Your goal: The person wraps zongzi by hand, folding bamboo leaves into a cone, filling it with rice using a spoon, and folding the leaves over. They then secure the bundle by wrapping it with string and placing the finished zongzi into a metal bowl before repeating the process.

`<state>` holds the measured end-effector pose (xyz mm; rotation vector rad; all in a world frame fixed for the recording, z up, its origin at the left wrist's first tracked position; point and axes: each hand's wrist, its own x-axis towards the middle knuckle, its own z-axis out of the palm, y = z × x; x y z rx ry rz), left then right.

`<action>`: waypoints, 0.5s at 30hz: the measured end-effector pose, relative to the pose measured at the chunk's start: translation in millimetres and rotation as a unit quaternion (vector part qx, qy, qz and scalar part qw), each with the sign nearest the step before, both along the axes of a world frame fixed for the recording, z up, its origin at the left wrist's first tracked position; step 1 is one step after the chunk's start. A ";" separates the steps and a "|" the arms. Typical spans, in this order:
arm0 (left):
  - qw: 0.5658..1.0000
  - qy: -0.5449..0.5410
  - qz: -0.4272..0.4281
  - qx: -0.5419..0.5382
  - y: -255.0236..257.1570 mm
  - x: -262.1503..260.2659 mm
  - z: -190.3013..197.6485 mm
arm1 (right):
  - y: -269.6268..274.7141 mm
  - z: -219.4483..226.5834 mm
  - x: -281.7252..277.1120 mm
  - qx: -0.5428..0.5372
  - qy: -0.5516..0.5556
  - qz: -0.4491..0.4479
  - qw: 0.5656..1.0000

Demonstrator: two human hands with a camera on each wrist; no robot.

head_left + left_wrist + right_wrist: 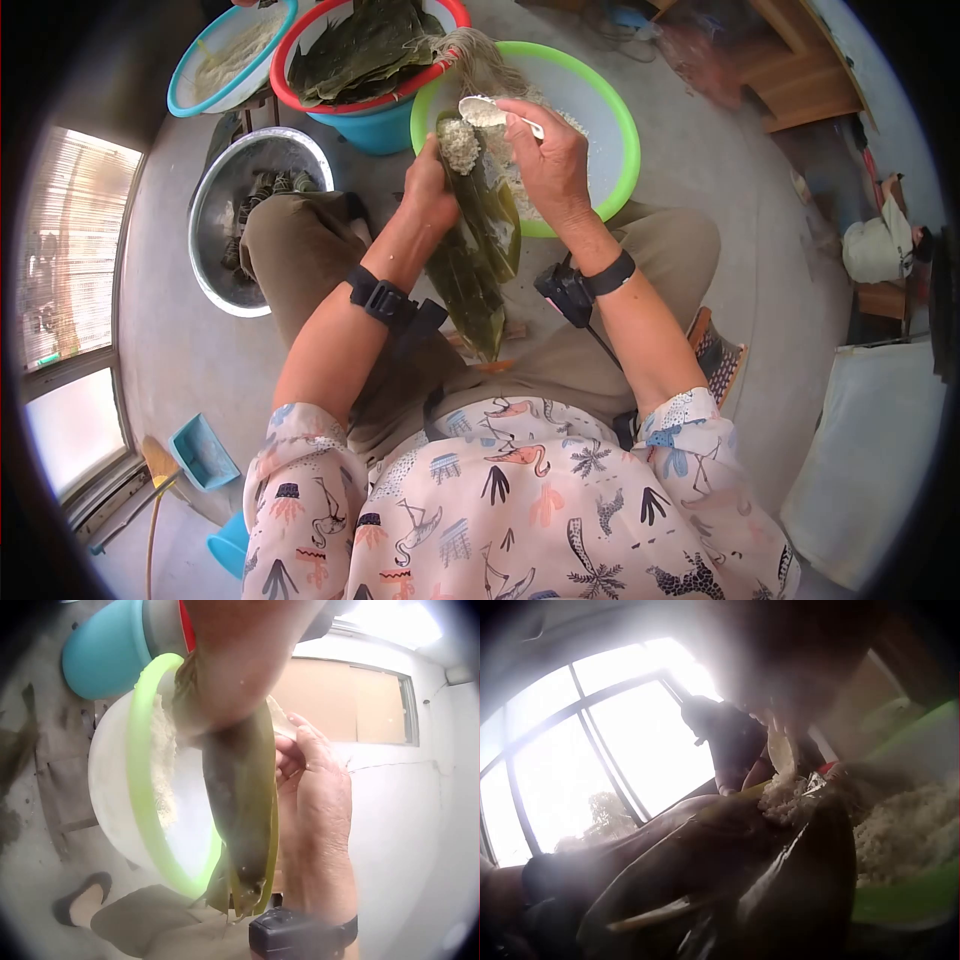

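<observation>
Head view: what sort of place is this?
Indoor room, possibly in a home, set up for hand food prep: a red-rimmed basin of leaves, a green-rimmed basin of rice-like grain, and a broom near a window.

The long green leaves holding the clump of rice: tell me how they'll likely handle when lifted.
The leaves would probably flop, being thin with long ends trailing downward. They may be slippery, as their surfaces look glossy. They'd likely feel heavier at one end, where the rice is clumped.
</observation>
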<state>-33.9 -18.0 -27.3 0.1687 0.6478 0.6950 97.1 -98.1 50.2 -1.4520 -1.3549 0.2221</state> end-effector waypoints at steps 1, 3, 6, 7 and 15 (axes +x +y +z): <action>1.000 0.015 0.007 0.001 -2.0 0.9 3.7 | -2.8 -0.5 1.9 -0.050 0.069 -0.010 0.996; 1.000 0.029 0.011 0.002 -4.4 3.1 8.5 | -6.2 -1.2 3.6 -0.089 0.158 0.008 0.983; 1.000 0.009 0.001 -0.011 -5.4 6.2 9.8 | -8.8 -2.8 8.4 -0.161 0.328 0.043 0.930; 1.000 0.005 -0.007 -0.017 -5.0 5.8 8.3 | -7.4 -8.6 8.4 -0.160 0.316 0.037 0.934; 0.999 0.035 -0.026 -0.005 -10.5 5.9 22.0 | -3.1 -5.0 7.1 -0.148 0.335 0.023 0.930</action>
